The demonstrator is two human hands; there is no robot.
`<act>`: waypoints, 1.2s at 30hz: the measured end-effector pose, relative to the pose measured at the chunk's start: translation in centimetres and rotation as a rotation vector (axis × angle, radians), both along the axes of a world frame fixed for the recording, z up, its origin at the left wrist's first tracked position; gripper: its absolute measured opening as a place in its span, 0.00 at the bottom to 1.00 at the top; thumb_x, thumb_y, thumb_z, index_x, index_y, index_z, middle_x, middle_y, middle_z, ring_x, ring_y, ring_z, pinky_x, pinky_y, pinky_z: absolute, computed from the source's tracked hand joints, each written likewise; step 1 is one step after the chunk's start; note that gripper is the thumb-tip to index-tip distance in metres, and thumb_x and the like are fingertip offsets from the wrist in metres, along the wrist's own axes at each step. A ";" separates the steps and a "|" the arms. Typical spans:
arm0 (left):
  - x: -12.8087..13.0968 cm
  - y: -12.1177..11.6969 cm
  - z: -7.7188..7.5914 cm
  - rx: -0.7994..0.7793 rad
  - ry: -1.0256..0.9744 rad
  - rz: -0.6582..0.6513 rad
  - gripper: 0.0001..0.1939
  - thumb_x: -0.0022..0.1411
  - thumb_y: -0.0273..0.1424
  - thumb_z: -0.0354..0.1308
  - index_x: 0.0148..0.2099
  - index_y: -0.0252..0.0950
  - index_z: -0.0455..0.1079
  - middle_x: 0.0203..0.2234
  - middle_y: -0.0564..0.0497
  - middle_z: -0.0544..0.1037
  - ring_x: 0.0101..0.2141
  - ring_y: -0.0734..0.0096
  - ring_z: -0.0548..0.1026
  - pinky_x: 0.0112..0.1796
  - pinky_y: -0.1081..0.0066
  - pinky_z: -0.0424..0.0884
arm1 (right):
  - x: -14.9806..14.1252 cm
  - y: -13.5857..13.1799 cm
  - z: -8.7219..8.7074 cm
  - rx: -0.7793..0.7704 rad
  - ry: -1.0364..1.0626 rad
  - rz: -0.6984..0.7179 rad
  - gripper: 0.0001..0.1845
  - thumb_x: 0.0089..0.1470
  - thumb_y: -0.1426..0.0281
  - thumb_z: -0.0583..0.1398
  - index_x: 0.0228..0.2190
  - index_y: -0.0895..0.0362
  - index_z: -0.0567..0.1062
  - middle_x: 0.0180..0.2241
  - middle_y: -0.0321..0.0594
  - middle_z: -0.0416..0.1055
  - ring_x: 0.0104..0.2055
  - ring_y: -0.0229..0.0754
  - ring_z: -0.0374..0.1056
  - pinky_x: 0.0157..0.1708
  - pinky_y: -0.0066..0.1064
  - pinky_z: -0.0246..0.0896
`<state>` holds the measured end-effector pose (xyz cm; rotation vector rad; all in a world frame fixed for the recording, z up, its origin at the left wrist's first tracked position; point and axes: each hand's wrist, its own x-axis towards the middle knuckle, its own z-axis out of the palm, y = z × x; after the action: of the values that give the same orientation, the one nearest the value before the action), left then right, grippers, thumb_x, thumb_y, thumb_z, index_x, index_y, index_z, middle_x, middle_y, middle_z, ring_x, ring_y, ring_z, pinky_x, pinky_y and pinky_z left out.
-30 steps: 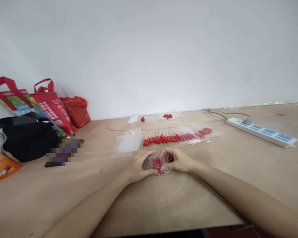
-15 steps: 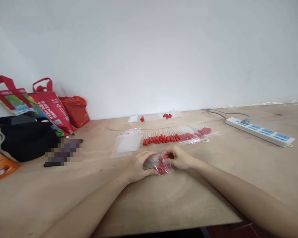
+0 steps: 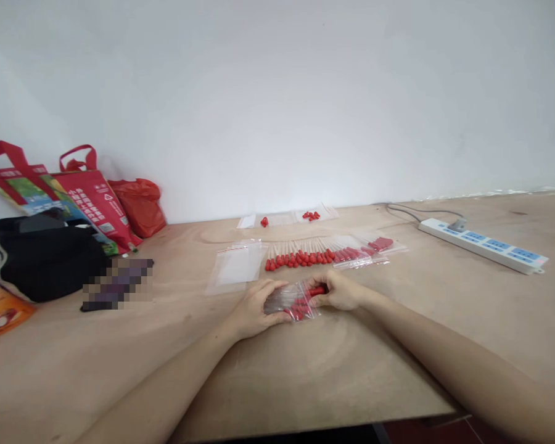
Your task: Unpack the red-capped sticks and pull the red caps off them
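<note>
My left hand [image 3: 258, 311] is closed on the left part of a clear zip bag [image 3: 284, 300], fingers along its far and near edges. Inside the bag lie several pale sticks with red heads, the heads toward the right. At the zip end, my right hand [image 3: 340, 291] pinches the red head [image 3: 318, 290] of a stick whose other end is inside or against the bag; I cannot tell how far. Beyond my hands lies a row of red-headed sticks [image 3: 300, 258], heads toward me. Flat zip bags [image 3: 235, 266] lie left of the row.
Filled zip bags [image 3: 365, 251] overlap the row's right end. Loose red pieces [image 3: 311, 216] lie on bags by the wall. A power strip [image 3: 483, 245] is at the right. Shopping bags [image 3: 92, 203], a black bag [image 3: 50, 262] and an orange packet [image 3: 2, 308] stand at the left.
My right hand has shifted slightly right, drawing the pinched red head past the bag's zip edge. The bag lies flatter between my hands; my left hand has barely moved.
</note>
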<state>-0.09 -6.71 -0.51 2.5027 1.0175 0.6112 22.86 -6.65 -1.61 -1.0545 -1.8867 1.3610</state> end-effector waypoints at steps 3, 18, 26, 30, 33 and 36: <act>-0.1 0.0 0.1 -0.003 0.005 0.009 0.29 0.49 0.45 0.59 0.51 0.38 0.60 0.45 0.46 0.68 0.45 0.62 0.67 0.45 0.62 0.64 | 1.2 0.3 0.7 -0.069 0.105 -0.083 0.19 0.33 0.65 0.66 0.28 0.60 0.69 0.24 0.33 0.69 0.26 0.33 0.64 0.28 0.27 0.59; -0.8 0.4 0.1 0.003 0.097 -0.052 0.27 0.55 0.39 0.55 0.57 0.42 0.57 0.56 0.46 0.58 0.55 0.59 0.57 0.53 0.57 0.56 | 4.1 1.5 1.5 -0.084 0.113 -0.268 0.20 0.31 0.62 0.67 0.28 0.61 0.73 0.22 0.36 0.72 0.23 0.34 0.66 0.30 0.32 0.65; -0.8 0.3 0.3 -0.044 0.150 -0.070 0.23 0.57 0.39 0.53 0.55 0.43 0.60 0.55 0.46 0.60 0.55 0.59 0.58 0.53 0.55 0.56 | 6.0 3.7 5.0 0.289 0.195 -0.615 0.17 0.38 0.59 0.64 0.27 0.58 0.70 0.28 0.39 0.71 0.29 0.36 0.67 0.32 0.31 0.64; -0.8 0.5 0.2 -0.024 0.148 -0.080 0.22 0.57 0.39 0.53 0.54 0.43 0.61 0.54 0.46 0.62 0.54 0.58 0.59 0.52 0.55 0.57 | 1.8 6.0 3.8 0.532 0.095 -0.584 0.14 0.42 0.62 0.62 0.29 0.59 0.72 0.28 0.41 0.71 0.29 0.38 0.67 0.33 0.32 0.63; -1.0 0.5 0.2 -0.027 0.169 -0.095 0.23 0.57 0.40 0.53 0.55 0.43 0.60 0.55 0.45 0.61 0.55 0.59 0.58 0.53 0.55 0.56 | -1.9 7.2 2.3 0.712 -0.106 -0.519 0.08 0.47 0.68 0.58 0.30 0.59 0.73 0.31 0.42 0.70 0.32 0.37 0.66 0.35 0.30 0.62; -1.2 0.5 0.3 -0.042 0.181 -0.104 0.24 0.56 0.41 0.53 0.55 0.43 0.60 0.55 0.45 0.60 0.55 0.59 0.58 0.53 0.55 0.55 | -4.2 7.8 1.5 0.767 -0.306 -0.463 0.09 0.50 0.74 0.55 0.33 0.59 0.75 0.35 0.44 0.69 0.35 0.39 0.65 0.39 0.30 0.59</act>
<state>-1.25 -6.18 -0.20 2.5904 0.9438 0.3342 18.70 1.10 -0.09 -1.2008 -1.9415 0.1764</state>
